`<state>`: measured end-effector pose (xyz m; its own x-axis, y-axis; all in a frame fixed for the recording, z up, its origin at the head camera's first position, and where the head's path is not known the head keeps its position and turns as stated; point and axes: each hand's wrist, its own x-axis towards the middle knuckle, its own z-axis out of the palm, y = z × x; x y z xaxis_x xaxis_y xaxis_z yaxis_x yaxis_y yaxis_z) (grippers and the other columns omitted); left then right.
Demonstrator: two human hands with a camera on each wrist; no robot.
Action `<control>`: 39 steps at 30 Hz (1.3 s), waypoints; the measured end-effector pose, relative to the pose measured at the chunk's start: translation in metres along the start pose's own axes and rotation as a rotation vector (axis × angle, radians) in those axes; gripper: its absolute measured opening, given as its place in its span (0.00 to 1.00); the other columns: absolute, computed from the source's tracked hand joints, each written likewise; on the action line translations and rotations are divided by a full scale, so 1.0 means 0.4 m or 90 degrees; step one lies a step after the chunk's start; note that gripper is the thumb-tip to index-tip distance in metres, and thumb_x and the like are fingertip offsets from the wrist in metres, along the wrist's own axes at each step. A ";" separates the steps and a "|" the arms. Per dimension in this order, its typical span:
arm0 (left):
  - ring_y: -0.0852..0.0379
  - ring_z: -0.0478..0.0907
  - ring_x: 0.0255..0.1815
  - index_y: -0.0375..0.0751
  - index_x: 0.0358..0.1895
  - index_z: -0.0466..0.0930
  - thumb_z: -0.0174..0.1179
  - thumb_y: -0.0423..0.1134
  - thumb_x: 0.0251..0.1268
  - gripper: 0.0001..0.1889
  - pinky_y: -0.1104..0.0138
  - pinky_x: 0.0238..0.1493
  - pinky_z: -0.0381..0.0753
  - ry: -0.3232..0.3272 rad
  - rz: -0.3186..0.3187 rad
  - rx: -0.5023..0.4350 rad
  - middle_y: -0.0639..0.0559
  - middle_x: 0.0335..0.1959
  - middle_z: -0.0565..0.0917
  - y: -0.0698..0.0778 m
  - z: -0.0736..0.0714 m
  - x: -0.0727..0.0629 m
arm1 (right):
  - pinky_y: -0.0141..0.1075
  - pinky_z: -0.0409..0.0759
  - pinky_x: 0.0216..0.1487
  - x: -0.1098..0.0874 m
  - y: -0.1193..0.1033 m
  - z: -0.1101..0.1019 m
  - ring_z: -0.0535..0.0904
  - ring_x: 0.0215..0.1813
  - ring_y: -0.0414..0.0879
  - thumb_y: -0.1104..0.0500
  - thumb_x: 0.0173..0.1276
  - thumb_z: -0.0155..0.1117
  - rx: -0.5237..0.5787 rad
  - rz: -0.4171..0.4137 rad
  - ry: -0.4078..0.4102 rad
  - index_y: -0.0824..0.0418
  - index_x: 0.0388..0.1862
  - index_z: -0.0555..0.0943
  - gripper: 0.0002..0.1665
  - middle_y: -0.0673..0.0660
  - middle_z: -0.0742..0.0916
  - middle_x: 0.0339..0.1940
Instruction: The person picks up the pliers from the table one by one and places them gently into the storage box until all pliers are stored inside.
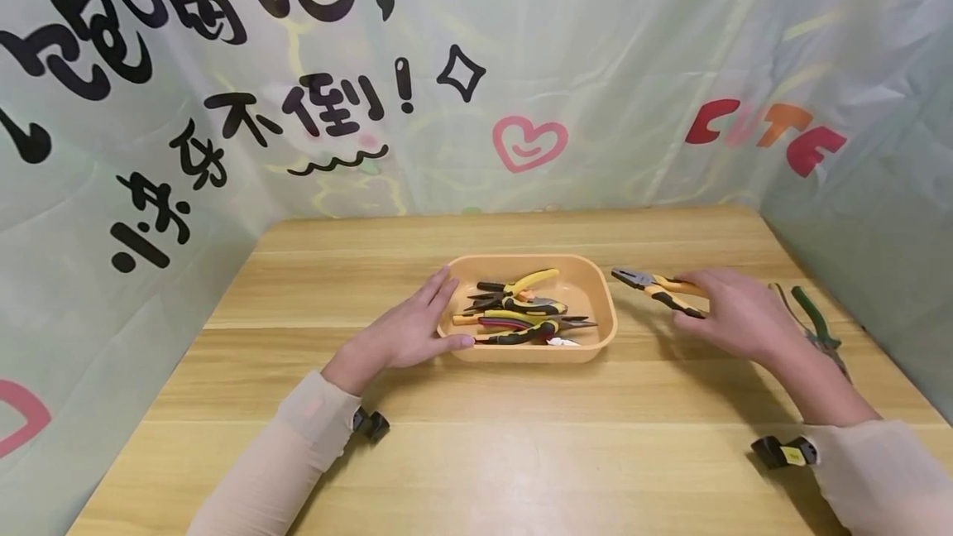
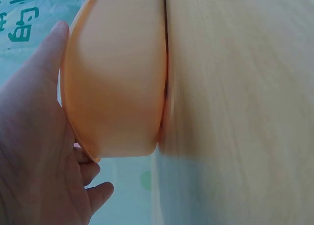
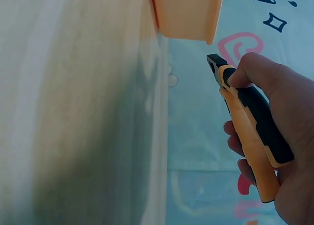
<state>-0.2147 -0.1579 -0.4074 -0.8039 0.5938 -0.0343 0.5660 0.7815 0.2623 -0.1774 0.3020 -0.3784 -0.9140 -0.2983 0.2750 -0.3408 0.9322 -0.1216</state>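
In the head view, my left hand (image 1: 405, 327) rests at the left end of an orange plastic tray (image 1: 606, 325), its fingers spread along the rim and its thumb on the front edge. The left wrist view shows the thumb lying straight along the tray's rim (image 2: 68, 95). My right hand (image 1: 740, 317) grips combination pliers (image 1: 655, 284) by their yellow-and-black handles, right of the tray, jaws pointing toward it. In the right wrist view, the thumb presses the upper handle of the pliers (image 3: 252, 132). Inside the tray lie several pliers (image 1: 521, 304) with yellow, black and red handles.
Another pair of pliers with green handles (image 1: 811, 317) lies on the wooden table (image 1: 521, 453) at the right, partly behind my right forearm. A printed fabric sheet (image 1: 596, 48) stands along the back and both sides of the table.
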 end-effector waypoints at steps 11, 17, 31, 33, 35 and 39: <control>0.49 0.37 0.79 0.40 0.79 0.37 0.35 0.80 0.60 0.56 0.53 0.72 0.55 0.003 0.001 0.002 0.45 0.80 0.33 0.000 0.006 -0.004 | 0.62 0.75 0.45 0.019 -0.028 -0.007 0.80 0.48 0.67 0.50 0.56 0.74 -0.006 -0.042 0.017 0.67 0.57 0.79 0.34 0.68 0.85 0.48; 0.49 0.37 0.79 0.39 0.79 0.38 0.34 0.80 0.60 0.57 0.53 0.72 0.56 0.005 0.001 0.002 0.45 0.80 0.33 0.000 0.005 -0.004 | 0.61 0.75 0.46 0.029 -0.042 -0.017 0.80 0.49 0.67 0.49 0.56 0.75 -0.006 -0.056 0.018 0.66 0.56 0.79 0.33 0.68 0.85 0.48; 0.51 0.37 0.79 0.41 0.80 0.38 0.34 0.81 0.59 0.56 0.54 0.72 0.56 0.004 -0.004 0.004 0.47 0.80 0.33 0.000 0.007 0.000 | 0.59 0.77 0.45 0.057 -0.074 -0.021 0.82 0.47 0.63 0.47 0.55 0.74 -0.022 -0.095 0.028 0.64 0.55 0.80 0.33 0.64 0.86 0.47; 0.51 0.37 0.79 0.41 0.80 0.37 0.34 0.81 0.59 0.57 0.54 0.72 0.56 0.003 -0.006 0.004 0.47 0.80 0.33 0.000 0.006 -0.001 | 0.58 0.77 0.46 0.063 -0.081 -0.022 0.82 0.48 0.63 0.47 0.55 0.73 -0.022 -0.103 0.025 0.64 0.55 0.80 0.33 0.64 0.86 0.47; 0.51 0.37 0.79 0.41 0.80 0.37 0.33 0.81 0.59 0.57 0.54 0.72 0.56 0.003 -0.006 0.004 0.47 0.80 0.33 -0.001 0.006 -0.001 | 0.58 0.77 0.47 0.069 -0.088 -0.023 0.81 0.48 0.62 0.47 0.56 0.73 -0.025 -0.110 0.021 0.64 0.55 0.81 0.32 0.64 0.86 0.47; 0.51 0.38 0.79 0.41 0.80 0.37 0.33 0.81 0.59 0.57 0.54 0.72 0.57 0.004 -0.005 0.003 0.47 0.80 0.33 -0.001 0.005 -0.002 | 0.58 0.76 0.48 0.081 -0.102 -0.024 0.82 0.49 0.62 0.47 0.56 0.73 -0.031 -0.126 0.015 0.63 0.55 0.81 0.31 0.63 0.86 0.47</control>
<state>-0.2140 -0.1584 -0.4093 -0.8099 0.5858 -0.0298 0.5601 0.7875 0.2571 -0.1909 0.2562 -0.3554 -0.8246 -0.4720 0.3119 -0.5016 0.8650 -0.0170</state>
